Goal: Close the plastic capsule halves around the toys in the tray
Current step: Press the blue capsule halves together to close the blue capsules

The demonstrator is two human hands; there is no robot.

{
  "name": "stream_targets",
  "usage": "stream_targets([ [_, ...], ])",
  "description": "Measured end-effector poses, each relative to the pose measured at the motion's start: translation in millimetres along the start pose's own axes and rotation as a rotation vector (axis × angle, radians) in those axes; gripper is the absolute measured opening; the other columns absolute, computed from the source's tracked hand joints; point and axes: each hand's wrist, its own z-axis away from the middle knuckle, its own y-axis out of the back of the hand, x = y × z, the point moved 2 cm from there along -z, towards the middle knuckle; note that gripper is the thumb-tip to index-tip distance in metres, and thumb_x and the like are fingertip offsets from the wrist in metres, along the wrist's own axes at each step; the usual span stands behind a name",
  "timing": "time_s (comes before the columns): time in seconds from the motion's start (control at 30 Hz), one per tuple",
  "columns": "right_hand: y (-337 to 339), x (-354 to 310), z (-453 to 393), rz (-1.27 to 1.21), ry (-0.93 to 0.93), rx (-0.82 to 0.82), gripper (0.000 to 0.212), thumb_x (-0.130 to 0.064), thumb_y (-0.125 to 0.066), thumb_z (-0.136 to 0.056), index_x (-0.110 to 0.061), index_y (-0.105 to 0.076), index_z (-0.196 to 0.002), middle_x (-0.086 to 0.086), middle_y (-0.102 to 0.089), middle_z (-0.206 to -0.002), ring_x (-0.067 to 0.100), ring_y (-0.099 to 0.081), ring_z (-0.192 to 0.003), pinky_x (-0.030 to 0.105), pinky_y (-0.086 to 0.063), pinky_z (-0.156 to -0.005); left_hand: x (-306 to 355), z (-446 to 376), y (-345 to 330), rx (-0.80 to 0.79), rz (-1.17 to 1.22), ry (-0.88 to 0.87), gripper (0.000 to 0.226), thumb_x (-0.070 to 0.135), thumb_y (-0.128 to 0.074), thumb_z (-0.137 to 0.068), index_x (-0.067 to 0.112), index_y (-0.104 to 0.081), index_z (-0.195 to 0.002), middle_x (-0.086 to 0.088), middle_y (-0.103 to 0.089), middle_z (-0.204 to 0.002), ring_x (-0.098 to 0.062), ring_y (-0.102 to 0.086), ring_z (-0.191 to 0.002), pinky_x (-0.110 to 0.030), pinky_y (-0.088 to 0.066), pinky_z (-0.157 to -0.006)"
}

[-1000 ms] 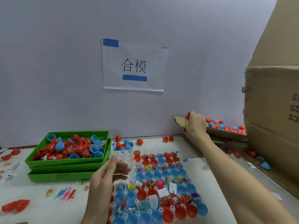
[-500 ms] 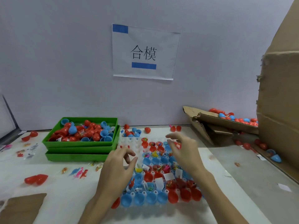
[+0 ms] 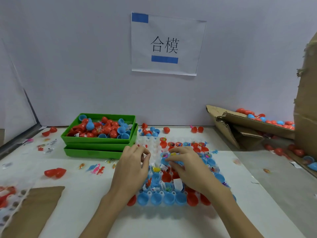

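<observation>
A: Where's the tray?
B: Clear tray on the white table, centre front. Full of open blue and red capsule halves with small toys and paper slips in them. Far left part of the tray has bare cells.

A: Hands?
B: Both over the tray. Left hand on the left side, fingers curled, thumb and fingertips close together; can't tell if it pinches anything. Right hand palm down over the middle rows, fingers bent down onto a blue half; grip or just touch, can't tell. Both hands and forearms hide a good share of the cells.

A: Around it?
B: Stacked green trays just left of the clear tray, top one heaped with red and blue halves. A few loose halves behind the tray near the wall, plus single red capsules. Loose toys and a red open capsule on the table to the left. Brown cardboard sheet near left corner.

A: Right side?
B: Cardboard box at the edge, its torn flap holding closed capsules, well apart from the tray. More capsules lie under the flap. Paper sign with blue tape on the wall behind.
</observation>
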Motion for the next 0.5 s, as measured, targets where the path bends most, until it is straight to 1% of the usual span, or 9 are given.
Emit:
stream_targets([
  [0.1,-7.2,-5.0,-3.2,0.045,-0.003,-0.089,0.029,-0.023,-0.054,-0.105,-0.026,-0.070,-0.130,-0.008,-0.047,-0.152,0.015,-0.030,-0.142,0.034,-0.030,-0.117,2.6,0.7,0.6,0.014,0.033,0.008,0.005,0.020,-0.066,-0.101,0.020,-0.068,-0.097,0.014,-0.052,-0.084,-0.009,-0.046,-0.089,-0.012,-0.037,-0.072],
  [0.2,-8.5,-5.6,-7.8,0.062,-0.047,-0.132,0.028,-0.020,-0.052,-0.105,-0.025,-0.072,-0.125,-0.006,-0.044,-0.148,0.017,-0.029,-0.139,0.039,-0.030,-0.116,3.8,0.6,-0.1,0.010,0.041,0.013,0.006,0.021,-0.065,-0.101,0.020,-0.067,-0.096,0.014,-0.052,-0.084,-0.008,-0.047,-0.089,-0.009,-0.038,-0.072],
  [0.37,-10.0,-3.7,-10.1,0.040,-0.061,-0.068,0.020,-0.025,-0.060,-0.101,-0.027,-0.072,-0.118,-0.008,-0.048,-0.135,0.013,-0.034,-0.128,0.033,-0.029,-0.109,2.7,0.0,-0.1,0.017,0.053,0.028,0.006,0.022,-0.064,-0.102,0.021,-0.068,-0.097,0.014,-0.055,-0.086,-0.007,-0.046,-0.090,-0.011,-0.038,-0.072],
  [0.5,-10.3,-5.3,-10.7,0.005,-0.050,0.017,0.015,-0.029,-0.068,-0.097,-0.028,-0.074,-0.111,-0.011,-0.055,-0.125,0.011,-0.041,-0.120,0.026,-0.032,-0.102,3.1,0.3,-0.8,0.016,0.063,0.038,0.007,0.022,-0.064,-0.102,0.022,-0.067,-0.095,0.013,-0.056,-0.087,-0.006,-0.046,-0.091,-0.010,-0.037,-0.072],
])
